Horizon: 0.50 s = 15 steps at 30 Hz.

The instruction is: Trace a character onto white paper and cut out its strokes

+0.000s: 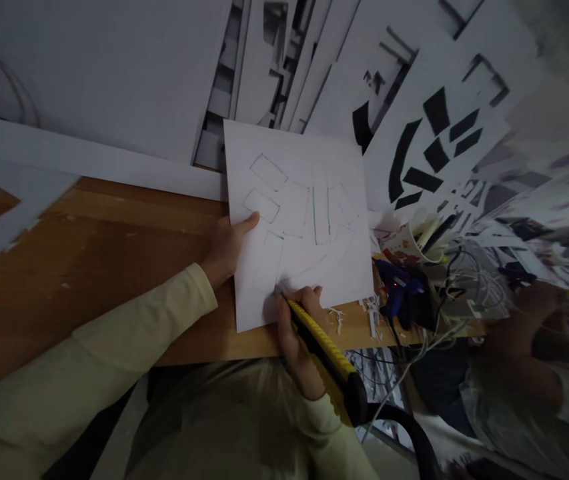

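A white board (pixel 299 153) with drawn outlines lies tilted on the wooden table in front of me. Some of its lines look dark green, others faint. My left hand (pixel 230 243) grips the board's left edge, thumb on top and fingers hidden beneath. In my right hand (pixel 299 333) is a yellow and black utility knife (pixel 324 347), held like a pen. Its tip meets the board near the lower left, beside a drawn line. Whether the blade has gone through the board is too small to tell.
Right of the board stand a paper cup (pixel 404 245) of tools and a blue glue gun (pixel 397 287) among tangled cables (pixel 479 287). White sheets with cut-outs (pixel 419 147) lean behind. Paper scraps (pixel 373 313) litter the table (pixel 129 267). Another person's arm (pixel 519 333) is at right.
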### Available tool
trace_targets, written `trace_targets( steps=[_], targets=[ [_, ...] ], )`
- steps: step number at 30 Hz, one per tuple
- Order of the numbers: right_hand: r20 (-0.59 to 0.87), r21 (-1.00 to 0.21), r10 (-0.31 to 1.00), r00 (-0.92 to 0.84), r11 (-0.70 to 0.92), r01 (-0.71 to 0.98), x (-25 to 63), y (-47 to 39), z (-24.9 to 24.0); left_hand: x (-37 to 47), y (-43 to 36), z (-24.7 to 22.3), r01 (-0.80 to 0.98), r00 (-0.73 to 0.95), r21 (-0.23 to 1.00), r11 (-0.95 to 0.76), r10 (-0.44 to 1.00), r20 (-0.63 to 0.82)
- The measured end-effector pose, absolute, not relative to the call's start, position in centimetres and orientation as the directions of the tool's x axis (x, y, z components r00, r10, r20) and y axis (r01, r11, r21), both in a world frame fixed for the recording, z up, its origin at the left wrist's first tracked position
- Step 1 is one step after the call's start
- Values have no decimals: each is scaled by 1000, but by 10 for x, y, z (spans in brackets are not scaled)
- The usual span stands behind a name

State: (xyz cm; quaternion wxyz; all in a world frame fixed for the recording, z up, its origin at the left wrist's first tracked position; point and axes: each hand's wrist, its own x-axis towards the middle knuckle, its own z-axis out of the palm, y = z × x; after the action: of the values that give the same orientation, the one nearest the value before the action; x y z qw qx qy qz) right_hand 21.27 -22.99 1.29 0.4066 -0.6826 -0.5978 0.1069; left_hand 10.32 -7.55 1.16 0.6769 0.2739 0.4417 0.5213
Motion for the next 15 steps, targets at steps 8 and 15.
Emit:
trace_targets(
  steps=[8, 15],
  targets=[
    [283, -595, 933, 222, -10, 803, 211, -226, 30, 103, -76, 14, -474, 60, 829, 296, 950, -306],
    [236, -629, 943, 236, -37, 776, 212, -227, 36, 103, -75, 13, -507, 66, 814, 284, 954, -292]
  ],
)
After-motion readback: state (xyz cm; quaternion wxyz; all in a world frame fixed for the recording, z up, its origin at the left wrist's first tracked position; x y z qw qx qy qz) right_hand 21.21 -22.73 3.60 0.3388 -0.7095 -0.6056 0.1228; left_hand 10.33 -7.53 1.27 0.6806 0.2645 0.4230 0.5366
